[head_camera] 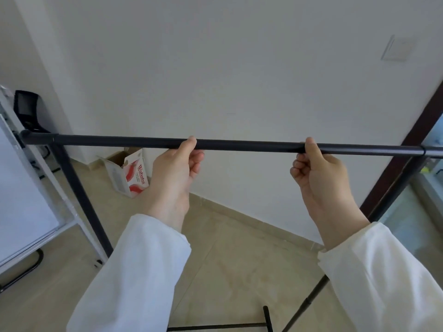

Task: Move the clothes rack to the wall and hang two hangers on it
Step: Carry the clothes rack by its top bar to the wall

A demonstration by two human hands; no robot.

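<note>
The black clothes rack stands in front of me, its top bar running across the view at chest height, close to the white wall. My left hand grips the bar left of centre, thumb over the top. My right hand grips it right of centre the same way. The rack's left leg slants down to the floor; its right leg and base bars show at the lower right. No hangers are in view.
A whiteboard on a stand is at the left. An open cardboard box sits on the tiled floor by the wall. A dark door frame and glass door are at the right. A black device sits behind the rack's left end.
</note>
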